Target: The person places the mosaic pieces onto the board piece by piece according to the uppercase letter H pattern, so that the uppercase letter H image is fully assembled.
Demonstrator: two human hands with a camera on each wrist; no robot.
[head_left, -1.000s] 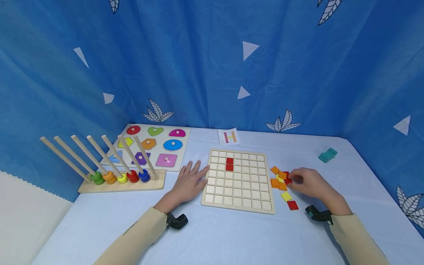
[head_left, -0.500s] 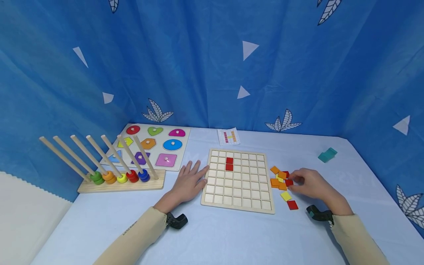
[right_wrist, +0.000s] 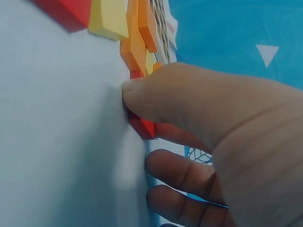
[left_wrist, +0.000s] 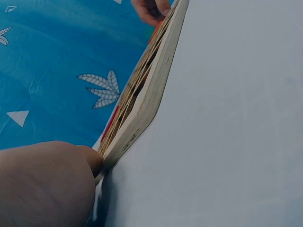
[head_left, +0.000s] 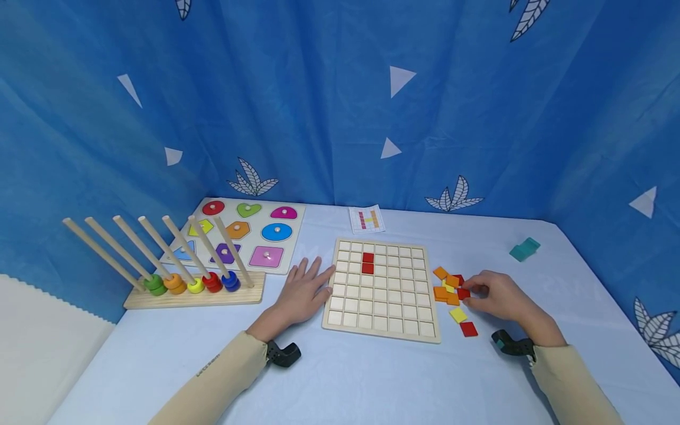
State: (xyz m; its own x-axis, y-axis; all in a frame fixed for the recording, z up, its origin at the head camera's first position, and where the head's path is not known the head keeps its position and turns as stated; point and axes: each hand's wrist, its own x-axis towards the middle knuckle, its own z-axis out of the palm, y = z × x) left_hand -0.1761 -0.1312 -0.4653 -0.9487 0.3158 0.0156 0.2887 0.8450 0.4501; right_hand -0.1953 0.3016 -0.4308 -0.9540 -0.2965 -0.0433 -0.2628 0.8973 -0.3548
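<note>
A square wooden grid board lies mid-table, with two red tiles one below the other in its upper left cells. My left hand lies flat with spread fingers, its fingertips at the board's left edge; the left wrist view shows the board's side close to that hand. To the right of the board, my right hand pinches a red tile between thumb and index finger at the side of a loose pile. Orange tiles make up much of this pile. A yellow tile and another red tile lie nearer me.
At the left stands a wooden peg stacker with coloured rings. Behind it is a shape puzzle board. A small pattern card lies beyond the grid board. Teal tiles sit at the back right, before a blue curtain.
My right hand's fingers have shifted slightly to the right at the pile, and more of the red tile shows at their tips. The left hand and the board have stayed put.
</note>
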